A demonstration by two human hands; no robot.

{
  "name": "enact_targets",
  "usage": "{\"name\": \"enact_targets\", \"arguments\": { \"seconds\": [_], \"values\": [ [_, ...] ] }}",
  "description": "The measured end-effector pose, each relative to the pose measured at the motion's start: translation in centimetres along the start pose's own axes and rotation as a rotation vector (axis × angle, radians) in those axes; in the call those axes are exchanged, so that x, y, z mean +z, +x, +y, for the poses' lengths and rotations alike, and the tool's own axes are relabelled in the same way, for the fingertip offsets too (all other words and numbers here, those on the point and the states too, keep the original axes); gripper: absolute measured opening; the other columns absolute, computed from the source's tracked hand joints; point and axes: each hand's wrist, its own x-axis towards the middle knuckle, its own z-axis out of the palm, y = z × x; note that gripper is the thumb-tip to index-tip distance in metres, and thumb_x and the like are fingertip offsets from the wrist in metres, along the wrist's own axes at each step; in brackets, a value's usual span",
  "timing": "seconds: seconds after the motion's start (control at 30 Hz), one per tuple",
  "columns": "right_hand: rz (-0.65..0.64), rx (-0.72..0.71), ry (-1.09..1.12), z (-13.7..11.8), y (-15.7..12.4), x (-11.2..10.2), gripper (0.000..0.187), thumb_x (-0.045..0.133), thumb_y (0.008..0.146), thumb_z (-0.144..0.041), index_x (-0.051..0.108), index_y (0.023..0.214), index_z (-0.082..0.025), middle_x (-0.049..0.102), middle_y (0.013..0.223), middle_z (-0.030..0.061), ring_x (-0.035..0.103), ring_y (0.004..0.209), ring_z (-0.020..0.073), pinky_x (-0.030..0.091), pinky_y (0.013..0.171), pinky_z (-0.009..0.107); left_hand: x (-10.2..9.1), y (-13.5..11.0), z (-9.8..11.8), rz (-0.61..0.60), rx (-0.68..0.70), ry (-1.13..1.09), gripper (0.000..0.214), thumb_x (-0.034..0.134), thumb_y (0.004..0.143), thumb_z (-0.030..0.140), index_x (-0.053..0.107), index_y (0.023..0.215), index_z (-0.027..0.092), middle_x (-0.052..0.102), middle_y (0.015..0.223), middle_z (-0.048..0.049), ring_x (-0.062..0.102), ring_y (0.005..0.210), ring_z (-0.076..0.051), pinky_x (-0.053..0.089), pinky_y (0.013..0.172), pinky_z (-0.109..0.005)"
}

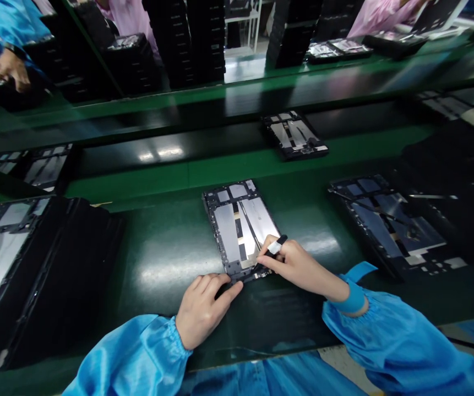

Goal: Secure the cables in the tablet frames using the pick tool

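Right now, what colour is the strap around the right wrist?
The wrist strap is bright blue, and it shows best in the head view.

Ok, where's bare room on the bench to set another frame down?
Bare green mat lies between the black-edged panel on the left and the tablet frame, the widest patch. A narrower strip runs between that frame and the right-hand frame. It's crowded at the frame's near corner, where the left hand and right hand with its black tool work.

I can read no text, brand or number in view; the white label [275, 247] on the black tool handle [283, 239] and the faint marks [286, 302] on the green bench [170, 264] are too blurred to make out.
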Motion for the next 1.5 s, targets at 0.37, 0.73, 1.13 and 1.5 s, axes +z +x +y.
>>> {"name": "enact_targets", "arguments": {
  "seconds": [0.37, 0.73, 1.13, 1.5],
  "values": [
    [0.016, 0.042, 0.120, 0.8, 0.1, 0.3, 0.016, 0.060, 0.090, -0.030, 0.062, 0.078, -0.020, 0.065, 0.071, -0.0001, 0.067, 0.066, 0.0171, 0.048, 0.059, 0.026, 0.5, -0.1, -0.1, -0.001, 0.044, 0.056, 0.032, 0.051, 0.095, 0.011, 0.060, 0.124, 0.021, 0.063, 0.114, -0.0110, 0.060, 0.097, -0.021, 0.048, 0.077, -0.033],
    [0.027, 0.016, 0.031, 0.6, 0.2, 0.2, 0.018, 0.059, 0.090, -0.032, 0.063, 0.077, -0.020, 0.066, 0.070, 0.0007, 0.065, 0.064, 0.0175, 0.047, 0.057, 0.027, 0.6, 0.1, 0.1, -0.011, 0.018, 0.070, 0.032, 0.051, 0.095, 0.015, 0.060, 0.125, 0.022, 0.062, 0.111, -0.0102, 0.059, 0.094, -0.021, 0.049, 0.076, -0.033],
    [0.336, -0.020, 0.218, 2.3, 0.0, 0.2, 0.026, 0.061, 0.088, -0.043, 0.057, 0.073, -0.022, 0.060, 0.072, 0.0014, 0.063, 0.067, 0.0196, 0.051, 0.063, 0.031, 0.1, 1.1, -0.2, -0.094, 0.011, -0.060, 0.035, 0.047, 0.096, 0.016, 0.056, 0.129, 0.021, 0.057, 0.128, -0.0110, 0.058, 0.103, -0.022, 0.054, 0.083, -0.036],
    [0.322, 0.069, 0.677, 2.3, 5.0, 1.1, 0.050, 0.065, 0.078, -0.064, 0.070, 0.097, -0.018, 0.074, 0.092, 0.0075, 0.070, 0.085, 0.0230, 0.054, 0.086, 0.039, 1.6, 5.4, -2.5, -0.024, 0.049, 0.225, 0.029, 0.055, 0.096, 0.032, 0.060, 0.122, 0.019, 0.066, 0.096, -0.0069, 0.059, 0.081, -0.019, 0.043, 0.069, -0.031]
  ]
}}
